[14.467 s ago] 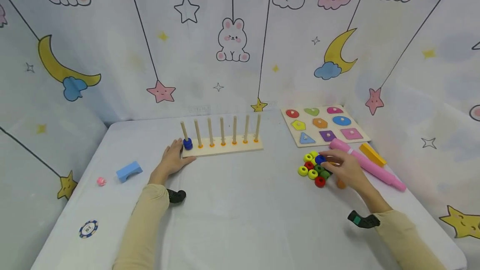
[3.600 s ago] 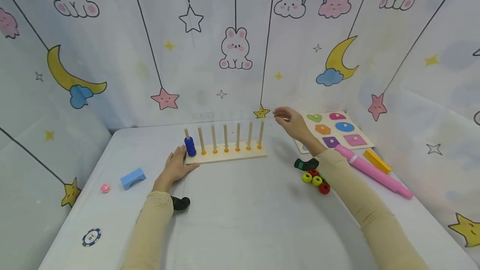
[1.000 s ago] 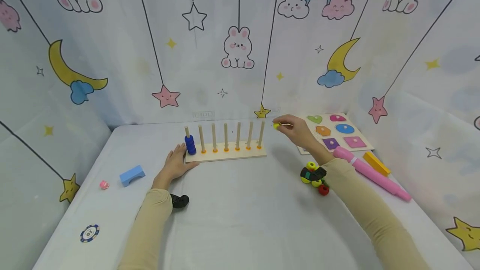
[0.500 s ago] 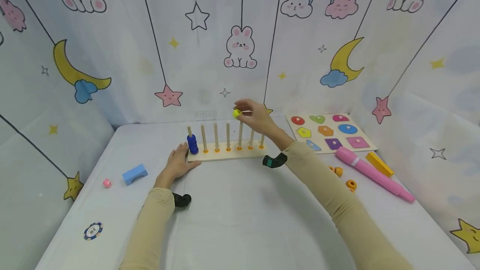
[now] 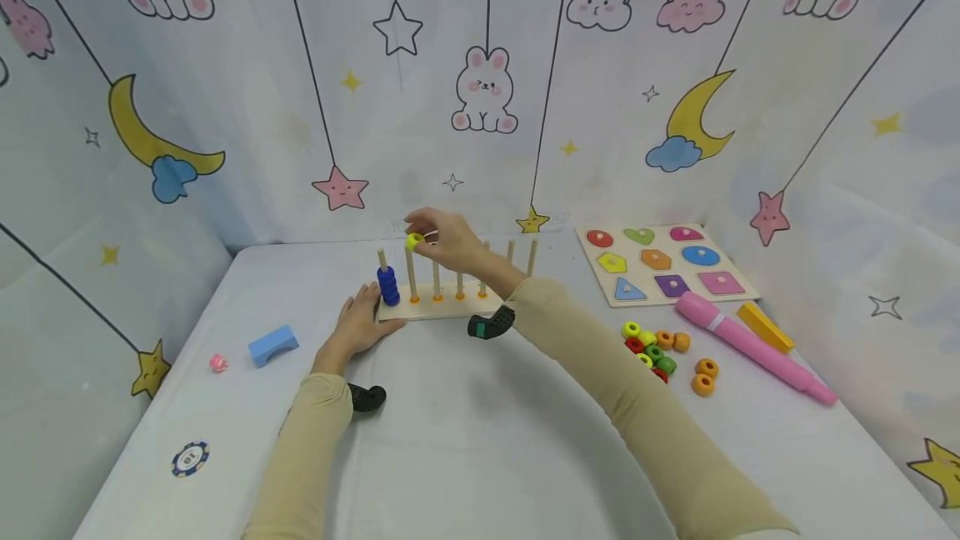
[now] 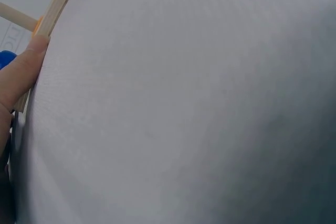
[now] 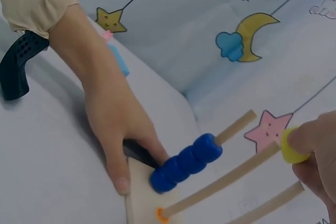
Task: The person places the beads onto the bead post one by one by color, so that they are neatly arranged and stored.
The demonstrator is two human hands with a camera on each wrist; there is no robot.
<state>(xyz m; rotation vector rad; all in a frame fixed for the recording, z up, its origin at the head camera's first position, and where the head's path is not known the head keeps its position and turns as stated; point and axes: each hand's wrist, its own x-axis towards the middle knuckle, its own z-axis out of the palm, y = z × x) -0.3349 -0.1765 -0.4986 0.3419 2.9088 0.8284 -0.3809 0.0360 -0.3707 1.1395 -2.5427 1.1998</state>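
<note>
My right hand (image 5: 450, 242) pinches a yellow bead (image 5: 415, 241) between thumb and fingertips. The bead is right at the top of the second peg from the left. That peg (image 7: 220, 183) runs up to the bead in the right wrist view. My left hand (image 5: 358, 319) grips the left end of the wooden peg board (image 5: 427, 313), its thumb (image 6: 26, 69) along the front edge. A stack of blue beads (image 5: 387, 286) sits on the leftmost peg, whose tip sticks out above. My right hand and forearm partly cover the pegs on the right.
Loose red, yellow and green beads (image 5: 654, 352) lie at the right, beside several orange beads (image 5: 703, 385). Behind them are a shape puzzle board (image 5: 645, 265), a pink stick (image 5: 750, 347) and a yellow block (image 5: 765, 327). At left are a blue arch block (image 5: 273, 345) and a poker chip (image 5: 190, 458).
Blue beads were stacked on the leftmost peg earlier. My right hand has since carried a yellow bead leftward over the pegs to the second one. My left hand has stayed on the board.
</note>
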